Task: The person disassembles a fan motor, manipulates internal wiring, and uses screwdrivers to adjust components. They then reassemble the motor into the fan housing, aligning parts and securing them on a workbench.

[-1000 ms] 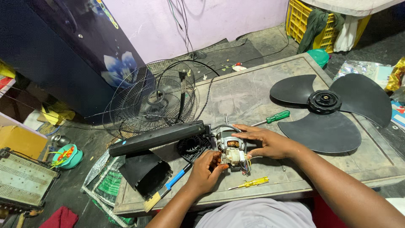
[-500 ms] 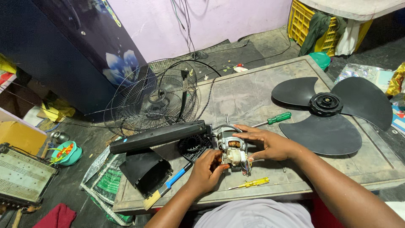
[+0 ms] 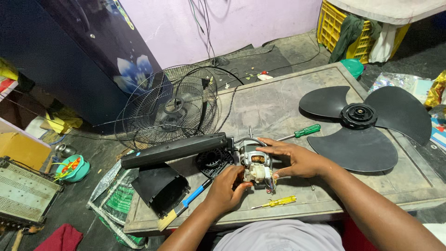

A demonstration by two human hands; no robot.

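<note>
A small fan motor with copper windings and a white gearbox rests on the grey table. My left hand grips its near side at the gearbox. My right hand clasps it from the right, fingers over the top. A green-handled screwdriver lies just behind my right hand. A small yellow screwdriver lies in front of the motor. The long black fan stand piece lies left of the motor.
A black three-blade fan propeller covers the table's right side. A black motor cover and a blue-handled brush sit at the near left corner. Wire fan guards lean off the table's left. A yellow crate stands at the back.
Both hands stay on the motor; my left fingers have shifted slightly at the gearbox. The view has tilted a little.
</note>
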